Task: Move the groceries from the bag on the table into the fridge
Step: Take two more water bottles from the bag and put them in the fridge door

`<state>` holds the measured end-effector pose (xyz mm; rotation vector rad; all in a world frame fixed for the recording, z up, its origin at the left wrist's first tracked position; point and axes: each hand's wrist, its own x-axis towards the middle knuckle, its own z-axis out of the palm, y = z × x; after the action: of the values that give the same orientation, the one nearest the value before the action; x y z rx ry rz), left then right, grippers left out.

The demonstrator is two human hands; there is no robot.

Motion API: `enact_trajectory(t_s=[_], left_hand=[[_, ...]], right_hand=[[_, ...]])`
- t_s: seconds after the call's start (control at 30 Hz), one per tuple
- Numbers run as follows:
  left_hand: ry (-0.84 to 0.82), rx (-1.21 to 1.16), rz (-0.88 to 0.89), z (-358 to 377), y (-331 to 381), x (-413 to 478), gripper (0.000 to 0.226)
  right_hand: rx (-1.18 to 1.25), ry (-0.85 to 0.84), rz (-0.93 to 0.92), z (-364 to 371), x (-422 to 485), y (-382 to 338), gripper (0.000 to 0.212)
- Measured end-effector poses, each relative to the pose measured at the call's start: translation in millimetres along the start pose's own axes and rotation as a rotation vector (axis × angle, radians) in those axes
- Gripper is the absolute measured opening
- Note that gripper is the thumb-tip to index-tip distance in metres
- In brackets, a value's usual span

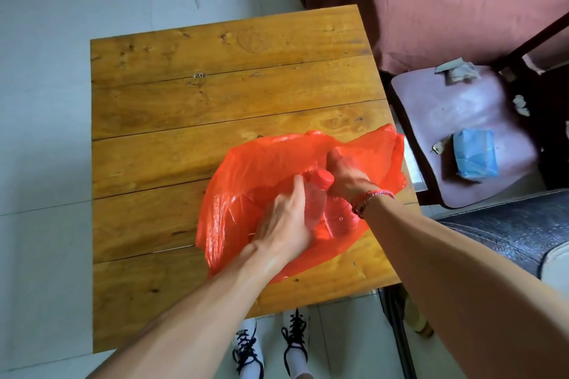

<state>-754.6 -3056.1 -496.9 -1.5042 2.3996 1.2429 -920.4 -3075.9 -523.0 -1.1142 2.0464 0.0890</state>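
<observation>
Clear plastic bottle (314, 203) with a red cap (325, 178) lies inside the mouth of the orange plastic bag (246, 169), cap pointing toward the far edge of the table, body slanting back toward the near edge. More clear plastic with an orange tint shows just right of the bottle in the bag; cannot tell what it is.

Left hand (284, 224): wrapped around the bottle's body, thumb along its left side, fingers hidden beneath. Holding the bottle.

Right hand (346, 174): closed on a fold of the bag's rim just beyond and right of the cap, knuckles up. A red and pink braided bracelet (371, 198) sits on this wrist.

Bag: thin, crinkled, spread open on the wooden table (215, 86), in the half nearer the person and toward the right edge; its right flap reaches that edge. Far half of the plank top is bare wood with knots and seams.

Surroundings: grey tiled floor (46, 101) left of the table. A chair with a purple seat (462, 132) stands just off the right edge, carrying a blue packet (475, 154) and some crumpled paper scraps (458, 71). Two white shoes with black laces (271, 348) show below the near edge.
</observation>
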Motion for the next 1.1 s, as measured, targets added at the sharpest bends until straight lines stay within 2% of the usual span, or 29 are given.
enact_trajectory(t_s=[0.07,0.17,0.23,0.3,0.4,0.53,0.6,0.73,0.87,1.0,1.1], left_hand=[[0.010,-0.004,0.010,-4.0,-0.1,-9.6,0.076],[0.075,-0.098,-0.029,-23.5,4.0,-22.7,0.026],[0.122,-0.109,-0.068,-38.5,5.1,-27.3,0.018],[0.230,-0.121,-0.049,-50.9,3.8,-28.0,0.023],[0.344,-0.106,0.017,-70.5,1.5,-27.6,0.031],[0.384,-0.083,0.058,-89.9,-3.0,-25.1,0.034],[0.384,-0.055,0.042,-94.8,-5.4,-23.9,0.033],[0.427,-0.030,0.031,-100.7,-8.9,-20.9,0.052],[0.404,-0.031,0.057,-105.0,-4.9,-24.7,0.059],[0.407,-0.066,0.135,-105.8,-2.7,-36.6,0.045],[0.388,-0.086,0.157,-107.4,-0.5,-47.7,0.056]], right_hand=[[-0.019,0.021,-0.032,1.1,-7.0,-3.0,0.035],[-0.025,0.035,-0.099,1.7,-20.5,-11.8,0.050],[-0.055,0.023,-0.140,0.3,-32.7,-13.8,0.052],[-0.059,-0.022,-0.126,0.5,-48.1,-15.6,0.056],[-0.086,-0.089,-0.090,7.4,-69.1,-17.4,0.083],[-0.148,-0.059,-0.206,6.8,-96.3,-21.7,0.082],[-0.177,-0.018,-0.260,4.8,-111.8,-24.4,0.089],[-0.144,0.017,-0.241,8.8,-130.5,-27.8,0.101],[-0.077,0.076,-0.222,2.9,-141.8,-27.5,0.082],[0.016,0.193,-0.304,-0.4,-148.1,-29.7,0.080],[0.107,0.305,-0.361,-9.5,-153.3,-31.7,0.077]])
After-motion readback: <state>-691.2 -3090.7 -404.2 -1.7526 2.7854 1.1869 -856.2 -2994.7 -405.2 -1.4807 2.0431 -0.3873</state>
